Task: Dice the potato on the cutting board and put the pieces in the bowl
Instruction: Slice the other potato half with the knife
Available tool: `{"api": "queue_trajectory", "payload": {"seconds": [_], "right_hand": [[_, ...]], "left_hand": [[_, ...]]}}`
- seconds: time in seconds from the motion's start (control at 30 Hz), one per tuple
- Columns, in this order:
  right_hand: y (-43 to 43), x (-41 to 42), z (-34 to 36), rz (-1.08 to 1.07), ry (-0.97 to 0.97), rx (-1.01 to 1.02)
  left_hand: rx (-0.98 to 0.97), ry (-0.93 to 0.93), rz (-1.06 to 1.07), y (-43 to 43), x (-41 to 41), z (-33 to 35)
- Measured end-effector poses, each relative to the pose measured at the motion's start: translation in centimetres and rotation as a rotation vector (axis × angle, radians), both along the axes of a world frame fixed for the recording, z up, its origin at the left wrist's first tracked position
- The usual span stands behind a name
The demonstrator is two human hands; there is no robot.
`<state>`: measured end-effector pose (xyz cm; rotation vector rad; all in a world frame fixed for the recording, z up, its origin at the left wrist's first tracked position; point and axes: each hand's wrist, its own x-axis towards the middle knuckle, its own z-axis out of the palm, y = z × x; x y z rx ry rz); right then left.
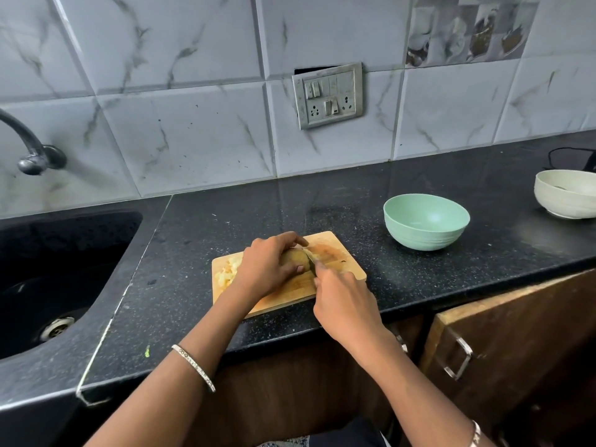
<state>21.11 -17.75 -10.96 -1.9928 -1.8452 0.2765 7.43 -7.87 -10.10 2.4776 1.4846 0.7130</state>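
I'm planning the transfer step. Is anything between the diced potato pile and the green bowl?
Yes. The diced pieces lie at the cutting board's left end; the left hand gripping the potato and the knife in the right hand sit between them and the green bowl. Past the board, nothing visible stands on the countertop before the bowl.

We are in a home kitchen, we see a speckled black stone counter [258, 214], a black sink [96, 230] with a curved metal tap [29, 146] on the left, grey-veined white wall tiles [180, 124], a grey switch-and-socket plate [328, 95], a pale wooden cutting board [346, 269], brown wooden cabinet doors [516, 317] near right.
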Motion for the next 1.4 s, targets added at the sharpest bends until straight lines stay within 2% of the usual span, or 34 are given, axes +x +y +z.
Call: {"api": "queue_trajectory", "payload": {"seconds": [0.2,0.43,0.6,1.03,1.27,1.4], "right_hand": [[0.0,0.2,0.3,0.015,0.006,-0.009],[-0.4,0.0,0.3,0.023,-0.041,-0.018],[-0.6,0.0,0.2,0.027,-0.034,0.005],[-4.6,2.6,1.1,0.037,0.075,-0.032],[-5.3,5.9,3.2,0.033,0.132,-0.036],[-4.4,6.3,3.3,0.036,0.187,-0.015]], "left_hand": [[-0.038,0.137,-0.277,0.4,0.6,1.0],[-0.168,0.365,-0.336,2.1,1.1,2.9],[-0.157,0.401,-0.33,2.6,1.0,3.0],[-0.16,0.294,-0.331,2.5,0.4,2.5],[-0.268,-0.004,-0.286,2.2,-0.3,2.1],[-0.293,-0.066,-0.209,2.4,-0.3,1.8]]}}
